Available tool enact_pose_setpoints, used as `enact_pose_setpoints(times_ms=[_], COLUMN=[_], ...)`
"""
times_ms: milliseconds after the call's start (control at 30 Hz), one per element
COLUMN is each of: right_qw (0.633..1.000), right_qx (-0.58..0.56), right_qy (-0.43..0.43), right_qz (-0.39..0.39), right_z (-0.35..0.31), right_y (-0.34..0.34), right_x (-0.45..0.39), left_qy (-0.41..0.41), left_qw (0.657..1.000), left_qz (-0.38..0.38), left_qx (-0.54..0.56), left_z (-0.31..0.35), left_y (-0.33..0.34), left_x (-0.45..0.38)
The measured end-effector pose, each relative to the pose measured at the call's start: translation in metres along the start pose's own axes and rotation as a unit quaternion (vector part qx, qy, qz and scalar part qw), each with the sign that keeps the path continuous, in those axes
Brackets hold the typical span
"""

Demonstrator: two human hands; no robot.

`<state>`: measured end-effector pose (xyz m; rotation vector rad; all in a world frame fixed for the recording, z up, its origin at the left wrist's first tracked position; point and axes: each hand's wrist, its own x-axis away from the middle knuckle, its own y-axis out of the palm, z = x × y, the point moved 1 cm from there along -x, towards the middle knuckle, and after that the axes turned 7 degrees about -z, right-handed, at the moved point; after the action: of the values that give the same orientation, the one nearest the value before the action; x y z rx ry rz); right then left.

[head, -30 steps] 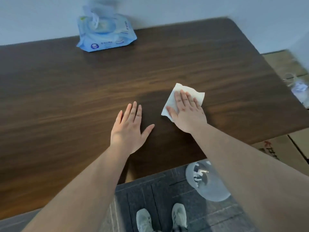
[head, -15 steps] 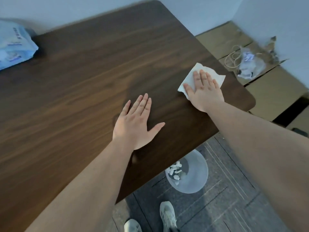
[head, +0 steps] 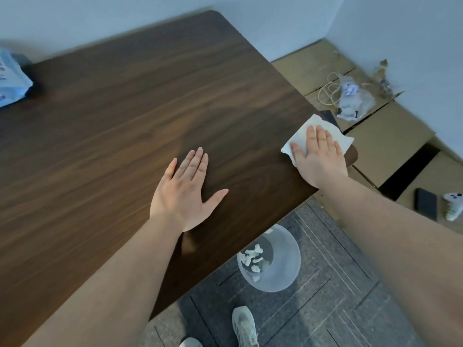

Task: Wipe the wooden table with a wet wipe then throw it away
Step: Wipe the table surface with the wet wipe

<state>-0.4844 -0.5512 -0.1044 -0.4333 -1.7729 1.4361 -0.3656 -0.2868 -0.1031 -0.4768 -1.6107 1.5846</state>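
A dark wooden table [head: 140,106] fills most of the view. My right hand [head: 318,159] lies flat, palm down, on a white wet wipe [head: 298,139] at the table's near right corner; the wipe's far edge reaches the table's right edge. My left hand [head: 186,191] rests flat on the wood with fingers apart and holds nothing. On the floor below the table's front edge stands a translucent bin [head: 270,259] with crumpled white wipes inside.
A blue wet-wipe pack [head: 10,81] lies at the far left of the table. Flattened cardboard [head: 385,144] covers the floor to the right, with a plastic bag [head: 353,101], a black phone [head: 426,204] and a white controller [head: 453,204]. My shoes [head: 244,326] stand on grey carpet.
My right hand has slid the wipe to the right, from the table's middle to its near right corner. The view has swung right. My left hand has stayed flat on the wood.
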Motion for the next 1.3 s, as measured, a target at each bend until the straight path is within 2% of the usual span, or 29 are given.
enact_pose_setpoints(times_ms=[167,333,467,633,733,933,1200,1300], right_qw=[1.0,0.987,0.966,0.919,0.882,0.821,0.743,0.729], right_qx=[0.018,0.072,0.115,0.139,0.145,0.179,0.214,0.213], right_qy=[-0.009,-0.136,-0.224,-0.362,-0.44,-0.534,-0.627,-0.644], right_qz=[-0.021,-0.049,-0.06,-0.071,-0.084,-0.093,-0.09,-0.09], right_z=[0.005,-0.019,-0.066,-0.171,-0.239,-0.351,-0.472,-0.509], right_y=[0.011,0.018,0.029,0.055,0.076,0.11,0.153,0.169], right_x=[0.03,0.067,0.094,0.149,0.188,0.261,0.357,0.391], left_qy=[-0.001,-0.016,-0.083,-0.181,-0.264,-0.417,-0.543,-0.554], left_qw=[1.0,0.999,0.996,0.982,0.963,0.904,0.828,0.822], left_qz=[-0.013,-0.028,-0.015,-0.011,-0.015,-0.018,0.022,0.029], left_qx=[-0.009,0.009,0.036,0.049,0.058,0.095,0.138,0.13], left_z=[-0.001,-0.01,-0.047,-0.145,-0.202,-0.282,-0.337,-0.357], left_y=[0.002,0.0,-0.003,0.006,0.02,0.058,0.099,0.106], left_x=[0.001,0.017,0.058,0.147,0.22,0.376,0.504,0.521])
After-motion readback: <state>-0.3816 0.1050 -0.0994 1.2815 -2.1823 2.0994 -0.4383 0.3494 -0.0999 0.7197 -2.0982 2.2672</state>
